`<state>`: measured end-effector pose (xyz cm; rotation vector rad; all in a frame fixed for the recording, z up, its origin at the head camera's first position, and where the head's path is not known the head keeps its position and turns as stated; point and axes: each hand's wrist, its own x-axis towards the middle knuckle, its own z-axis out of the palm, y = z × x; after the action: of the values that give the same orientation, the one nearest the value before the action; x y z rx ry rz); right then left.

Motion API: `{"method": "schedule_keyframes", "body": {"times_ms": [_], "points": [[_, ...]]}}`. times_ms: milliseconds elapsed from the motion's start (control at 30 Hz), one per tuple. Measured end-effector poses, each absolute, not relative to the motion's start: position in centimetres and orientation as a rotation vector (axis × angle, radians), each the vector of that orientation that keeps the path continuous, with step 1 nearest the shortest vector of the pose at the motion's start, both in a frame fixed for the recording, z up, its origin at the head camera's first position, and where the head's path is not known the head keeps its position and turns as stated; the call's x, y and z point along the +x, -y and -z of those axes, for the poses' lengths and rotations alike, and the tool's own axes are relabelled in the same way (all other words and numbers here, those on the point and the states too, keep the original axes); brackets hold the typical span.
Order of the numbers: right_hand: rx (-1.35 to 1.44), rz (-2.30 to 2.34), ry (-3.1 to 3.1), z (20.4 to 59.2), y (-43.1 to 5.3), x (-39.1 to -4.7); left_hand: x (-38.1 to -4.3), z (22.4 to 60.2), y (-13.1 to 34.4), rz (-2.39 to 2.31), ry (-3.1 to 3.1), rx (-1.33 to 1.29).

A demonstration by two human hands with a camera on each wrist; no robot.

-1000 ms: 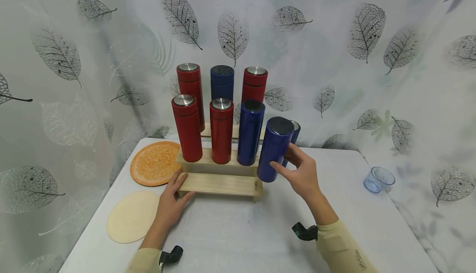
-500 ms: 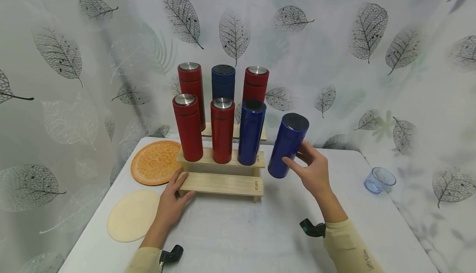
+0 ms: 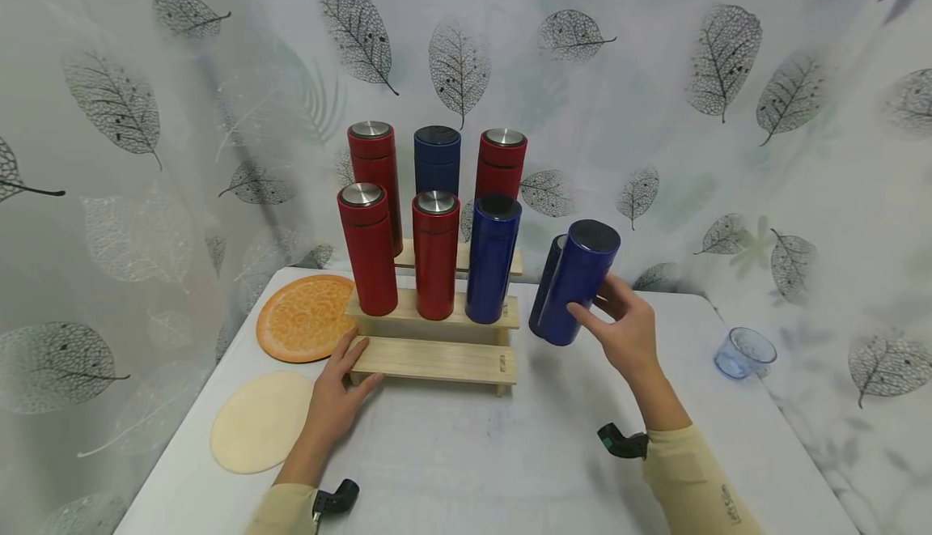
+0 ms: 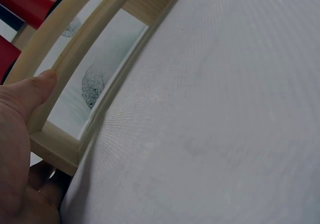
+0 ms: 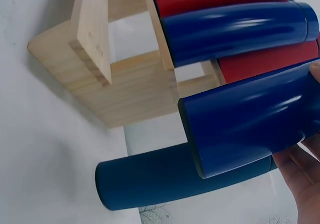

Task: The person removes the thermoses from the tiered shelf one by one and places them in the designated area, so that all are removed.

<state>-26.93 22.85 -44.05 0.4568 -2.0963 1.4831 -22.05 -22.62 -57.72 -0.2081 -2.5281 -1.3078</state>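
Observation:
My right hand (image 3: pixel 619 329) grips a glossy blue thermos (image 5: pixel 250 121) with a dark end facing up. It is held in the air to the right of the rack, slightly tilted. Partly hidden behind it stands a darker blue thermos (image 5: pixel 145 176). My left hand (image 3: pixel 338 393) holds the left end of a stepped wooden rack (image 3: pixel 437 359), thumb on the lowest step and fingers round the side, as the left wrist view shows. On the middle step are two red thermoses (image 3: pixel 435 264) and a blue thermos (image 3: pixel 491 264).
The rack's top step carries a red thermos (image 3: pixel 373 171), a navy thermos (image 3: pixel 437 163) and another red thermos (image 3: pixel 502 161). Left of the rack lie an orange round mat (image 3: pixel 302 320) and a cream round mat (image 3: pixel 262 422). A blue glass cup (image 3: pixel 743 353) stands at the table's right.
My right hand has moved the blue thermos to the right, away from the rack, until it overlaps the darker blue thermos. My left hand stays on the rack.

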Motion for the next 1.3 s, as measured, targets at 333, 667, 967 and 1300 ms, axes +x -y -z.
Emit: {"method": "schedule_keyframes", "body": {"times_ms": [333, 667, 967, 1300], "points": [[0.414, -1.49, 2.087, 44.5, -23.9, -27.5, -22.1, 57.8, 22.7, 1.313, 2.53, -0.193], [0.36, -1.47, 2.114, 45.4, -25.4, -27.9, -22.3, 57.7, 22.7, 1.331, 2.518, -0.208], [0.323, -1.46, 2.127, 45.3, -26.5, -28.2, -22.3, 57.8, 22.8, 1.323, 2.518, -0.212], [0.239, -1.471, 2.144, 45.7, -27.7, -28.6, -22.1, 57.8, 22.7, 1.33, 2.523, -0.205]]}}
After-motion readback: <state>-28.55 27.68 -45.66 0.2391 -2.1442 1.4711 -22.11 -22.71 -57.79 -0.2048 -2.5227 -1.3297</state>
